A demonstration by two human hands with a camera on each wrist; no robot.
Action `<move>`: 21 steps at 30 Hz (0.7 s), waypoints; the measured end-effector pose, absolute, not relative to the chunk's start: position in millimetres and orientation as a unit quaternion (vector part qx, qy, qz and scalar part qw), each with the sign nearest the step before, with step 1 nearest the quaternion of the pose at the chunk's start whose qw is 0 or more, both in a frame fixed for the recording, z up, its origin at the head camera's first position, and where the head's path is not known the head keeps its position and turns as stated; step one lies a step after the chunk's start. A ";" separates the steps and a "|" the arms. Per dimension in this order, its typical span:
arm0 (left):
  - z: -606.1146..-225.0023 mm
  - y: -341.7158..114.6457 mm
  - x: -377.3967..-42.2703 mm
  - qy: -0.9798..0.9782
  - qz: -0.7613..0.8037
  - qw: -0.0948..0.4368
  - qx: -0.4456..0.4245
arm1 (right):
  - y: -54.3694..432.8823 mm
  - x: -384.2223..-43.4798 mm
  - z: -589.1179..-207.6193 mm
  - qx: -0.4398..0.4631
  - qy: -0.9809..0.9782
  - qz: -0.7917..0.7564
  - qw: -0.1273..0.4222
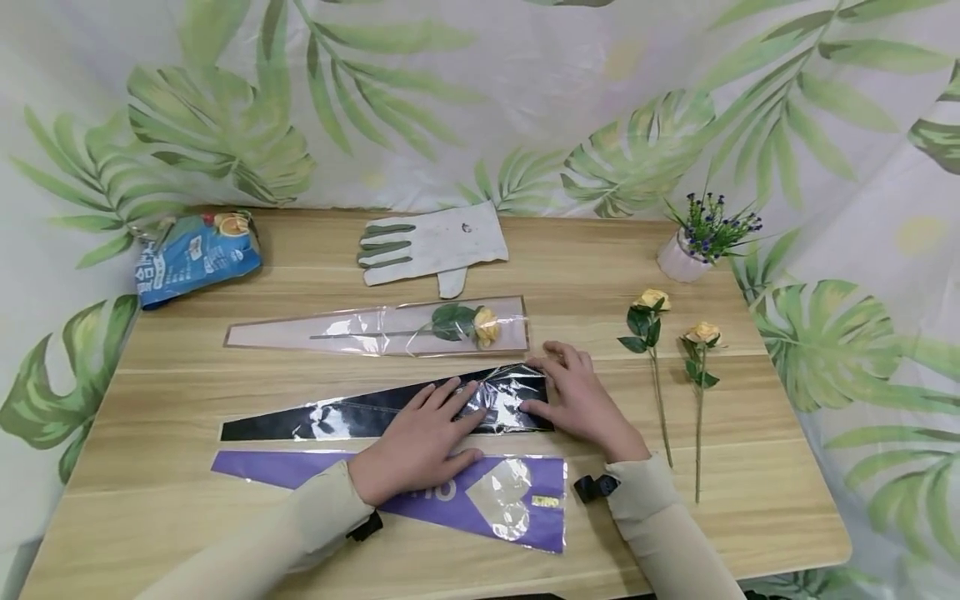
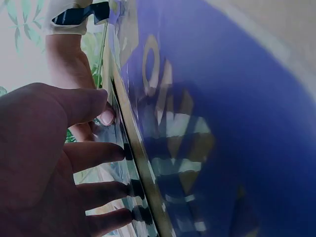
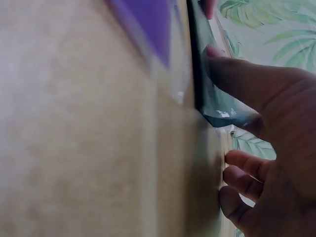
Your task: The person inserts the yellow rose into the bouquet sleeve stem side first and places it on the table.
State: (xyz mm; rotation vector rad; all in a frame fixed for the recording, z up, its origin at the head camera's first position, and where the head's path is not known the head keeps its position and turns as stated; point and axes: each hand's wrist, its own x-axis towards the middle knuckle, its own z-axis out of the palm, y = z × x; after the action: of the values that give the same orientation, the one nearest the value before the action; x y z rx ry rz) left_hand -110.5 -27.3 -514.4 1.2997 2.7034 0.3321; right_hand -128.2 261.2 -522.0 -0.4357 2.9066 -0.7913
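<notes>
A long, tapering black flower sleeve (image 1: pixel 341 414) with a shiny clear front lies across the middle of the table. My left hand (image 1: pixel 423 437) rests on it with fingers spread, its straight fingertips pressing the film, while the wrist passes over a purple flower sleeve (image 1: pixel 517 504). At the wide right end, my right hand (image 1: pixel 585 404) holds the black sleeve's edge between thumb and index finger. In the right wrist view the thumb (image 3: pixel 237 74) lies on the film, and the index finger is partly hidden behind the sleeve's end. The other fingers curl beyond it.
Behind lies a clear-fronted sleeve (image 1: pixel 262 335) with a yellow rose (image 1: pixel 486 327) inside. Two loose yellow roses (image 1: pixel 651 300) (image 1: pixel 702 335) lie at the right. A work glove (image 1: pixel 442 246), a blue bag (image 1: pixel 198 258) and a small potted plant (image 1: pixel 684 254) stand along the back.
</notes>
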 end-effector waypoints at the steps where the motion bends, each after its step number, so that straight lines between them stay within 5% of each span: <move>1: -515.2 -27.6 -111.1 0.893 0.111 0.058 0.431 | 261.3 -128.3 -522.0 -0.137 0.949 -0.279 0.048; 8: -517.7 -28.5 -113.2 0.889 0.113 0.035 0.443 | 265.2 -117.7 -516.0 -0.109 0.876 -0.469 0.043; 21: -509.2 -18.0 -116.8 0.879 0.108 0.028 0.463 | 257.7 -112.5 -530.3 -0.111 0.869 -0.480 -0.045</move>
State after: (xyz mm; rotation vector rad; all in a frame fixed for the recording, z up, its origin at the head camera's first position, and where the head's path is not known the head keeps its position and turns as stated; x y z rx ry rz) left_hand -116.8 -18.0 -509.2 1.4302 2.7136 0.3349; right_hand -112.5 257.7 -530.3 -0.3600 2.8102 -1.5528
